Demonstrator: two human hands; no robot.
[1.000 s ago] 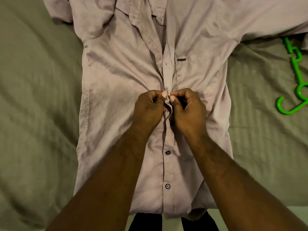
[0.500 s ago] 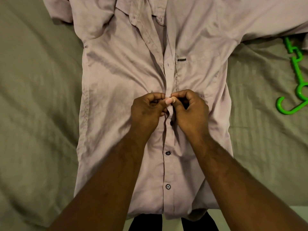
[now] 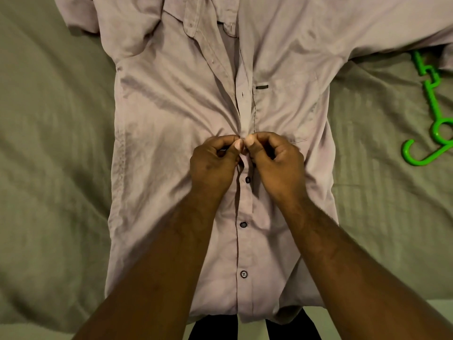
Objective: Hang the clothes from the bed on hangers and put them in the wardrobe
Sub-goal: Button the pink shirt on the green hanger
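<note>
Both hands meet at the shirt's front placket, thumbs nearly touching. Left hand [image 3: 212,163] is curled shut, its grip pinching the placket edge between thumb and forefinger; right hand [image 3: 275,163] does the same from the other side, closed on the opposite edge. Fabric bunches up into creases right under the two grips.

The shirt [image 3: 171,133], pale pink, lies flat on its back on the bed [image 3: 49,168], front up. Long axis runs straight away from the person: collar [image 3: 196,18] at the far end beyond the grips, hem at the near end by the forearms. Placket passes directly betw. the hands. Just nearer than the grips, a dark button [image 3: 247,179] is done up, w/ two more [image 3: 243,224] [image 3: 243,274] below it toward the hem. Beyond the grips the placket is still open, an empty buttonhole showing. A small dark tab [image 3: 261,87] sits on the chest, far side and a bit right of the right hand.

Well off to the right, on the olive bedsheet, a green hanger [image 3: 431,104] lies beside the shirt's sleeve, hook curling toward the near side, part cut off by the frame edge.
</note>
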